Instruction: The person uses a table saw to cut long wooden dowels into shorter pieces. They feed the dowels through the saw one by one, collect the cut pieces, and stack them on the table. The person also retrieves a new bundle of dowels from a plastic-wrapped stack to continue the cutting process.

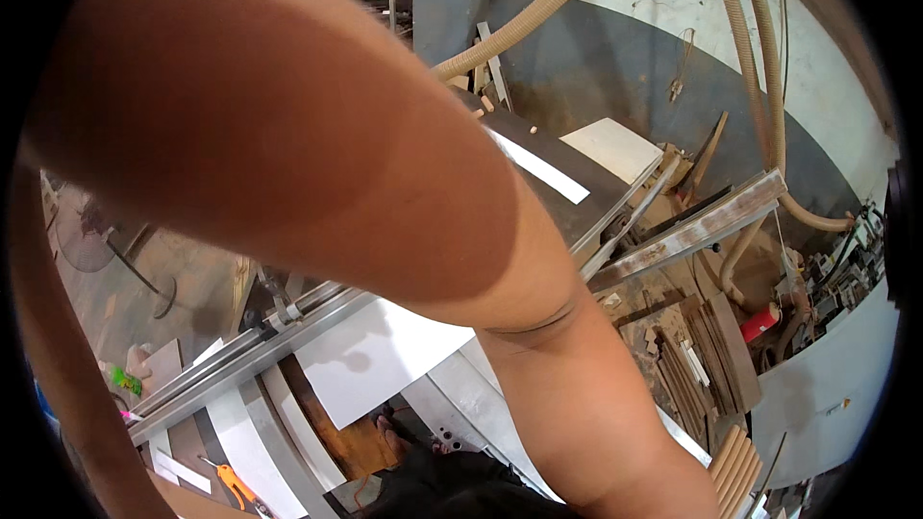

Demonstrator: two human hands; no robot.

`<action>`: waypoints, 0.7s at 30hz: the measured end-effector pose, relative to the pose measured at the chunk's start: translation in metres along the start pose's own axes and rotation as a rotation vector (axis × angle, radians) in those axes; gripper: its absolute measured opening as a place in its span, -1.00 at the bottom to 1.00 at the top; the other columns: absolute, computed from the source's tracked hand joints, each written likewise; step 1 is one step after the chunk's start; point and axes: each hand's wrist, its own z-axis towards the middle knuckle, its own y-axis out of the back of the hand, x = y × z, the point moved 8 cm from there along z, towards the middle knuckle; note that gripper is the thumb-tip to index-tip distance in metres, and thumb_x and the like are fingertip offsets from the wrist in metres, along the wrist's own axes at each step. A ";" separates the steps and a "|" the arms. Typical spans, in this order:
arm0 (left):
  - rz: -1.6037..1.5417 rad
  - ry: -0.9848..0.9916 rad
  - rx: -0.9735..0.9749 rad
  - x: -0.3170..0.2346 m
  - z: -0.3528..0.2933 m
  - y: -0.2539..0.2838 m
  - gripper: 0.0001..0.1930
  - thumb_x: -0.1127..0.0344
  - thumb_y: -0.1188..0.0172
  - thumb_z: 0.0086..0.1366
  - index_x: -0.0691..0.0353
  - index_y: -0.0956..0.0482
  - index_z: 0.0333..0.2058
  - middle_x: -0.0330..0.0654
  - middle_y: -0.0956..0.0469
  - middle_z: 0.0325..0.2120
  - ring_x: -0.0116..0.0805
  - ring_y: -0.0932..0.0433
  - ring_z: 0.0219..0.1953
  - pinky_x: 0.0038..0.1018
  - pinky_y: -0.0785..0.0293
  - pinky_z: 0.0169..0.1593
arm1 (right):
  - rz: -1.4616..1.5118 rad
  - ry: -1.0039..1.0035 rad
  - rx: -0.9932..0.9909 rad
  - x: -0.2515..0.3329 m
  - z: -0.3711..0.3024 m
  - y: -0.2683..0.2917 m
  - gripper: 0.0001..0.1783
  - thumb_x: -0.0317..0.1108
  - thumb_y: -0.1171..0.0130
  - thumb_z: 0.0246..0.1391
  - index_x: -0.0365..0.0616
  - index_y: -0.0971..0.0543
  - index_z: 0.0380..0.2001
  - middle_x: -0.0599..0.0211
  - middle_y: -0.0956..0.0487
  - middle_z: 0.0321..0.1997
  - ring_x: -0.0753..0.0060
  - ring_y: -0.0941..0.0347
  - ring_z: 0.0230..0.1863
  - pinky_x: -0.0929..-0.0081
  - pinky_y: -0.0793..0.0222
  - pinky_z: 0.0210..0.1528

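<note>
My right arm [365, 163] comes up from the lower right, bends at the elbow and fills much of the upper left, very close. Its hand is beyond the picture's edge. Along the left rim runs my left arm [72, 356]; that hand is outside the picture too. Below the right arm, a white panel [370, 365] lies across the machine table beside a long metal rail [250, 356]. An orange air blow gun [233, 487] rests at the lower left near white strips. What either hand holds cannot be seen.
A dark table surface [586, 207] bears a narrow white strip [543, 168] and a pale board [611, 149]. Ribbed hoses [553, 5] hang at the back. Stacked wood strips [692, 356], a red cylinder [760, 323] and a slanting metal beam [692, 231] are at right. A fan [85, 235] stands far left.
</note>
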 end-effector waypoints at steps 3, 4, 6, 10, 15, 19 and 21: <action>0.182 0.071 0.269 0.033 -0.033 -0.070 -0.65 0.07 -0.30 0.15 0.25 -0.51 -0.29 -0.18 -0.54 -0.46 -0.42 -0.50 -0.41 -0.38 -0.41 -0.26 | 0.080 -0.162 -0.099 -0.028 -0.015 0.011 -0.60 -0.34 -0.15 0.29 -0.21 -0.29 0.08 0.22 -0.52 -0.22 0.33 -0.55 -0.23 0.37 -0.55 -0.12; 0.350 0.031 0.332 -0.013 -0.014 -0.048 -0.62 0.06 -0.32 0.15 0.27 -0.52 -0.27 -0.16 -0.56 -0.44 -0.40 -0.52 -0.39 -0.37 -0.42 -0.24 | 0.207 -0.167 -0.249 -0.012 0.018 0.026 -0.60 -0.33 -0.14 0.29 -0.20 -0.27 0.08 0.22 -0.51 -0.23 0.32 -0.54 -0.24 0.37 -0.55 -0.12; 0.596 0.109 0.513 -0.026 -0.017 -0.054 -0.58 0.04 -0.34 0.14 0.30 -0.54 -0.23 -0.13 -0.59 -0.41 -0.37 -0.54 -0.35 -0.35 -0.44 -0.20 | 0.442 -0.266 -0.457 -0.018 0.025 0.036 -0.60 -0.32 -0.12 0.31 -0.20 -0.24 0.08 0.22 -0.50 -0.25 0.31 -0.54 -0.25 0.36 -0.56 -0.14; 0.453 0.155 0.664 0.037 -0.075 -0.126 -0.48 0.00 -0.40 0.14 0.38 -0.58 -0.15 -0.06 -0.65 -0.34 -0.32 -0.60 -0.28 -0.31 -0.46 -0.10 | 0.496 -0.492 -0.646 -0.056 -0.019 0.125 -0.59 -0.29 -0.09 0.33 -0.18 -0.18 0.07 0.23 -0.47 -0.29 0.29 -0.53 -0.28 0.33 -0.57 -0.17; 0.877 -0.032 0.395 0.178 -0.129 0.122 -0.70 0.27 -0.35 0.14 0.31 -0.45 -0.30 0.00 -0.48 -0.50 -0.19 -0.51 -0.41 -0.32 -0.40 -0.30 | 0.836 -0.790 -1.037 -0.103 -0.133 0.119 -0.68 -0.28 -0.06 0.36 -0.12 -0.21 0.00 0.24 -0.47 -0.32 0.23 -0.54 -0.30 0.23 -0.60 -0.20; 0.902 0.055 0.495 0.185 -0.209 0.148 -0.76 0.25 -0.25 0.07 0.25 -0.39 -0.45 0.08 -0.39 -0.58 0.13 -0.42 -0.46 -0.14 -0.32 -0.36 | 0.720 -1.202 -1.154 -0.127 -0.264 0.103 -0.79 -0.33 -0.07 0.34 -0.08 -0.30 -0.08 0.25 -0.49 -0.30 0.25 -0.55 -0.27 0.19 -0.62 -0.20; 0.881 0.071 0.605 0.200 -0.258 0.139 -0.75 0.24 -0.24 0.03 0.24 -0.38 -0.49 0.10 -0.40 -0.58 0.16 -0.44 -0.46 -0.10 -0.30 -0.37 | 0.646 -1.350 -1.090 -0.138 -0.322 0.097 -0.72 -0.35 -0.09 0.33 -0.04 -0.24 -0.01 0.28 -0.50 -0.25 0.36 -0.54 -0.26 0.32 -0.57 -0.22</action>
